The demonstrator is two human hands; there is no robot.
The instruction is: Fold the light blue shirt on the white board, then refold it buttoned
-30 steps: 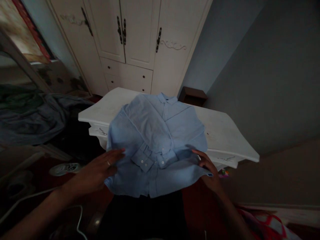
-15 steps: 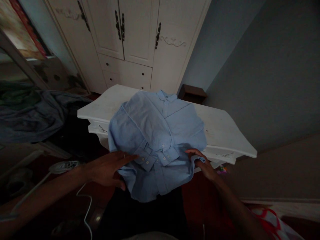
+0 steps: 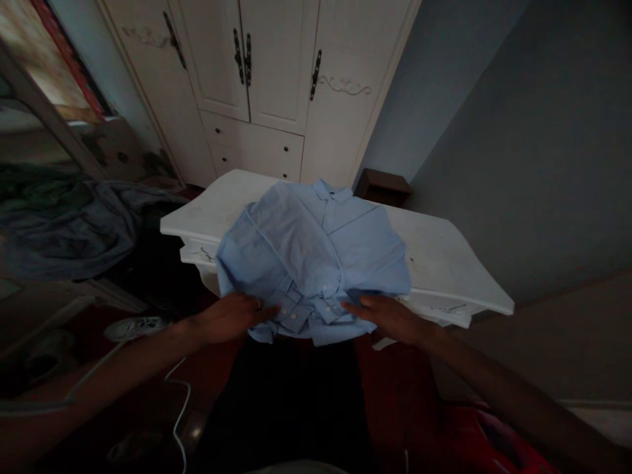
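A light blue button-up shirt [image 3: 306,243] lies front up on a white table [image 3: 444,253], its collar at the far edge. Both sleeves are folded across the front, and their buttoned cuffs meet near the close edge. My left hand [image 3: 237,317] grips the lower left side of the shirt, index finger lying along one cuff. On the other side my right hand [image 3: 390,317] is closed on the lower right of the shirt, its index finger touching the other cuff. Both thumbs are hidden. The shirt's hem reaches over the near table edge between my hands.
A white wardrobe [image 3: 266,85] stands behind the table, with a small brown box-like piece [image 3: 384,187] to its right. Rumpled grey cloth [image 3: 69,234] lies at left. A white cable [image 3: 182,408] runs over the red floor, and a red item [image 3: 488,438] lies at lower right.
My right hand has moved left and inward onto the cuff area. The shirt's hanging hem has been drawn up and now reaches less far down. My left hand has closed on the cloth.
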